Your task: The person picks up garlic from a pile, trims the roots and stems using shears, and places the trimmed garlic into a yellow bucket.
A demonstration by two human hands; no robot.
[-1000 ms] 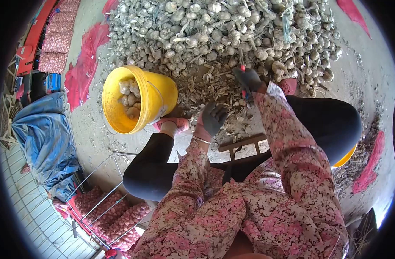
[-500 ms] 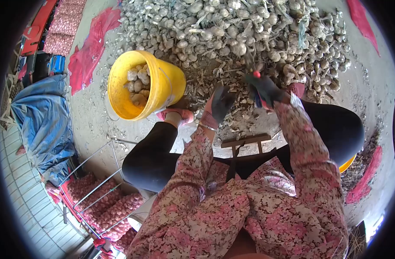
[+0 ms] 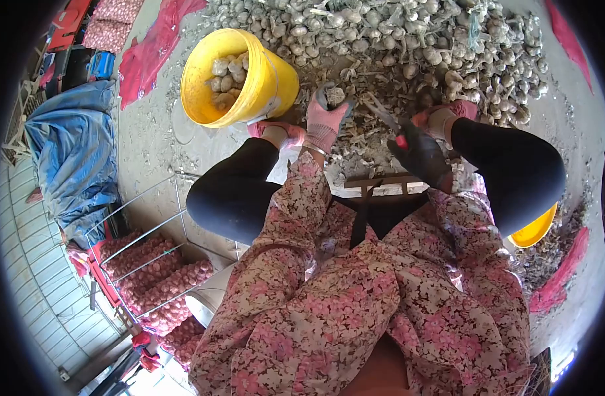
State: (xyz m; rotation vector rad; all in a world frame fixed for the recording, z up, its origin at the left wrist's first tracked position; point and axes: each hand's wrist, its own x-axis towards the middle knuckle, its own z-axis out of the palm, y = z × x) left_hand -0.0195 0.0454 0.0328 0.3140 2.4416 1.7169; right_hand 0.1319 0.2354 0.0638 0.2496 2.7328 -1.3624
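Our left hand (image 3: 325, 119) in its pink glove is closed around a garlic bulb (image 3: 335, 96), just beside the yellow bucket (image 3: 269, 86). Our right hand (image 3: 421, 155) grips scissors (image 3: 384, 115) near the big garlic pile (image 3: 408, 39).

Left hand (image 3: 326, 119) now grips garlic bulb (image 3: 335, 96).

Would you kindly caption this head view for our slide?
Left hand grips a garlic bulb, right hand holds shears, beside a yellow bucket.
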